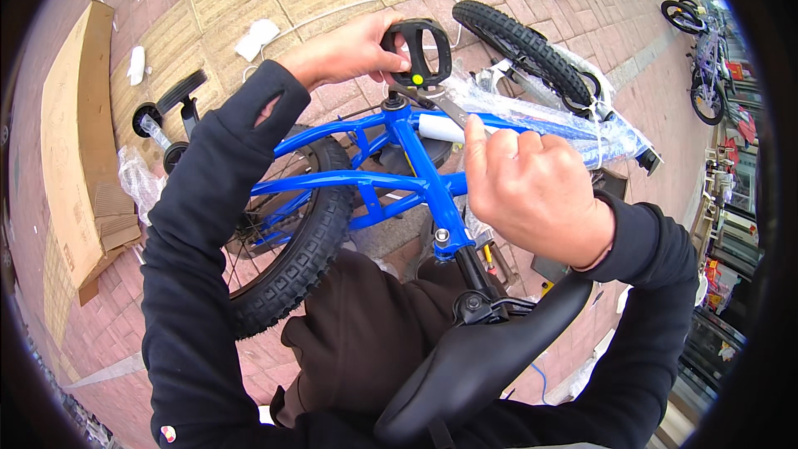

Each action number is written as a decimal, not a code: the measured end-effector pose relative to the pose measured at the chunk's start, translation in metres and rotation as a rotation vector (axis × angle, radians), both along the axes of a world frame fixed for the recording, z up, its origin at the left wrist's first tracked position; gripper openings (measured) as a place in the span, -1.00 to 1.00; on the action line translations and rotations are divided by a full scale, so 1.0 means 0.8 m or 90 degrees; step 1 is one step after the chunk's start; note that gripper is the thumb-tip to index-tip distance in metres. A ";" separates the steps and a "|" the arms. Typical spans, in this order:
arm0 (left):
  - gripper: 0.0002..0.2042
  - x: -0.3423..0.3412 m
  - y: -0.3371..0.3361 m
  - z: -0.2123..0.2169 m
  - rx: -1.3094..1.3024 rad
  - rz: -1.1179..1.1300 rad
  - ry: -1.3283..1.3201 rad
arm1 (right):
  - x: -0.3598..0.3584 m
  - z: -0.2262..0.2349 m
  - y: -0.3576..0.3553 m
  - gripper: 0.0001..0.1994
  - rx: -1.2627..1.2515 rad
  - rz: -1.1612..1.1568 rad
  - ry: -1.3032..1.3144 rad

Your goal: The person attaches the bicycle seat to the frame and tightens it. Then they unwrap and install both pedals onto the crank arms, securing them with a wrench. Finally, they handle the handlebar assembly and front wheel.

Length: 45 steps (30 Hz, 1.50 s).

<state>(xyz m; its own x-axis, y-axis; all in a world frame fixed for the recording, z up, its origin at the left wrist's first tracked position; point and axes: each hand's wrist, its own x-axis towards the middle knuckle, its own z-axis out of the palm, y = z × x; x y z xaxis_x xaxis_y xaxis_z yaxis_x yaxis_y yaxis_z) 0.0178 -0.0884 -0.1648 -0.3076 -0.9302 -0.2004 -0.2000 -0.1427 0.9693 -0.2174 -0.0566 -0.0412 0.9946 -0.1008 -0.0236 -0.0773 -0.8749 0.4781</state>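
A small blue bicycle frame (426,168) lies across in front of me, its black saddle (486,353) toward my body. My left hand (351,51) is closed on a black pedal (416,51) with a yellow dot, above the frame's far side. In my right hand (532,187) is a metal spanner (450,106), its head at the base of the pedal. Whether the jaw sits around the axle is hard to see. The wheel with a knobbly tyre (322,229) is left of my knees, partly under my left arm.
Beyond the frame lies a loose wheel (525,48) beside plastic-wrapped parts (532,112). A long cardboard box (73,158) and small stabiliser wheels (173,108) lie at left. Scraps of white packing (258,38) are on the paving. Other bicycles (706,75) stand at far right.
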 end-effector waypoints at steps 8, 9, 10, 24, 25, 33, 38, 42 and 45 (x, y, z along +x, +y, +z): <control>-0.81 -0.001 0.001 -0.001 -0.008 0.009 -0.026 | 0.024 -0.031 0.019 -0.78 -0.082 -0.055 0.029; -0.81 -0.001 0.002 0.000 -0.007 0.004 -0.028 | 0.016 -0.033 0.013 -0.77 -0.081 -0.041 0.003; -0.81 -0.001 0.003 0.002 -0.008 0.003 -0.028 | 0.003 -0.032 0.003 -0.73 -0.067 -0.069 0.005; -0.83 0.069 0.066 -0.004 0.078 0.100 -0.112 | 0.042 -0.113 -0.096 -0.85 0.515 -0.067 -0.147; -0.84 0.078 0.070 -0.011 0.089 0.123 -0.129 | 0.060 -0.125 -0.093 -0.84 0.511 -0.061 -0.146; -0.76 0.086 0.010 -0.108 0.173 0.250 -0.119 | 0.137 -0.199 -0.116 -0.84 0.401 -0.157 -0.060; -0.71 -0.027 -0.090 -0.123 0.055 0.251 -0.091 | 0.082 -0.166 -0.156 -0.81 0.294 -0.314 -0.022; -0.61 -0.073 -0.088 -0.058 0.001 0.148 0.054 | 0.024 -0.093 -0.122 -0.82 0.220 -0.330 -0.042; -0.53 -0.058 -0.026 -0.016 -0.097 0.086 0.030 | -0.002 -0.036 -0.072 -0.88 0.272 -0.331 -0.033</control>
<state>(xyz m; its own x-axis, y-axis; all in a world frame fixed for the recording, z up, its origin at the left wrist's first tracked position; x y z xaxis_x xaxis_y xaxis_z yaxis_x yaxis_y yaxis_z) -0.0285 -0.1089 -0.1776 -0.1833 -0.9821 -0.0427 -0.1427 -0.0163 0.9896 -0.2187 -0.1138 -0.0703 0.8200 -0.5595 -0.1210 -0.5534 -0.8289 0.0821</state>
